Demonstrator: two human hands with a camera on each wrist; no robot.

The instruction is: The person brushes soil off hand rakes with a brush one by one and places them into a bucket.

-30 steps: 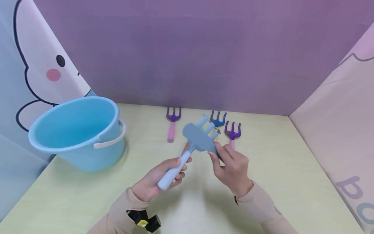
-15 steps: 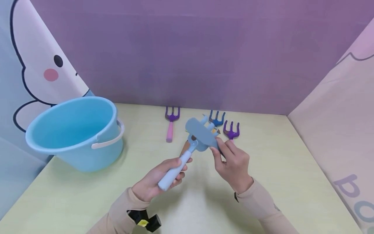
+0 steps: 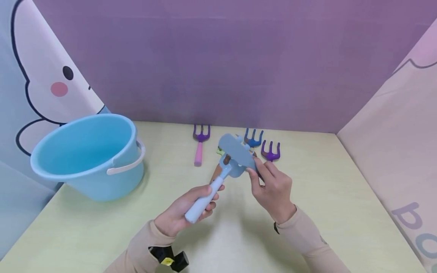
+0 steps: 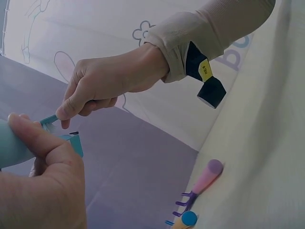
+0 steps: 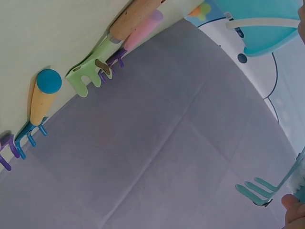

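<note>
My left hand (image 3: 186, 208) grips the pale handle of a light blue hand rake (image 3: 205, 201), held up above the table and tilted away to the right. A brown smudge marks the rake's head near its neck. My right hand (image 3: 273, 189) pinches the end of a flat grey-blue brush (image 3: 237, 149), which lies across the rake's head and covers most of its tines. White bristles (image 5: 296, 179) show on the brush's underside in the right wrist view. From the left wrist, the rake's end (image 4: 74, 143) appears just below my pinching right fingers.
A light blue bucket (image 3: 102, 187) with a white handle stands at the left. Along the back lie a pink-handled purple fork (image 3: 198, 151), a blue fork (image 3: 253, 140), another purple fork (image 3: 271, 152) and a wooden-handled green rake (image 5: 93, 67). Fabric walls surround the table.
The brush has slid a little over the rake's head, upward and to the right, uncovering the brown smudge near the neck. My left hand's grip looks the same.
</note>
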